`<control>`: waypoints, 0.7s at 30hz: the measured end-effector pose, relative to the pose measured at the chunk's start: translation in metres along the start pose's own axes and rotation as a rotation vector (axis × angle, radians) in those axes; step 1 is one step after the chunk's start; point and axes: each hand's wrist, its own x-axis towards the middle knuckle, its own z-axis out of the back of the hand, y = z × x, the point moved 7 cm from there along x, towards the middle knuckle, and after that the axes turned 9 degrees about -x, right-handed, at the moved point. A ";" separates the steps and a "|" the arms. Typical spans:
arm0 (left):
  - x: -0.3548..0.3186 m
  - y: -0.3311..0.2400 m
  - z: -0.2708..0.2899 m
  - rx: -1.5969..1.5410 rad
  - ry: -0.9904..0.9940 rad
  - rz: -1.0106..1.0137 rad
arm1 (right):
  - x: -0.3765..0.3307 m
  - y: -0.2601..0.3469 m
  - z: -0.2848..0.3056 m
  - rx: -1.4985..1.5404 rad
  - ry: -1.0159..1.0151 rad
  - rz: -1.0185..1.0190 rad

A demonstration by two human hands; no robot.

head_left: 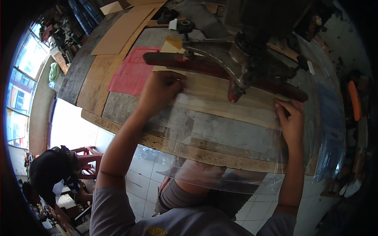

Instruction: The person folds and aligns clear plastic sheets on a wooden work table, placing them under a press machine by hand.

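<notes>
A clear plastic sheet [232, 155] spans between my two hands and hangs over the table's front edge. My left hand [160, 89] pinches its far left corner, close to the press machine's long red bar [204, 66]. At the far right corner, the fingers of my right hand [290, 114] are pinched on the sheet below the bar's right end. Under the bar lies a pale yellowish strip [220, 98] on a grey metal plate [236, 135]. How far the sheet reaches under the bar is hard to make out.
Left of the bar lies a red sheet [130, 72], with brown cardboard [118, 37] farther back. Blue-tinted plastic sheets [330, 141] hang over the table's right side. An orange-handled object [354, 100] is beyond them. Another person [53, 173] bends over at the lower left.
</notes>
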 end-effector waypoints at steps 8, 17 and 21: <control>0.000 -0.005 -0.002 0.028 -0.031 0.049 | 0.000 -0.006 -0.002 0.057 0.008 -0.066; -0.002 -0.010 -0.002 0.056 -0.019 0.088 | 0.002 -0.007 -0.002 0.058 -0.015 -0.023; -0.002 -0.006 -0.002 0.037 -0.029 0.054 | 0.002 -0.006 -0.003 0.061 0.007 -0.055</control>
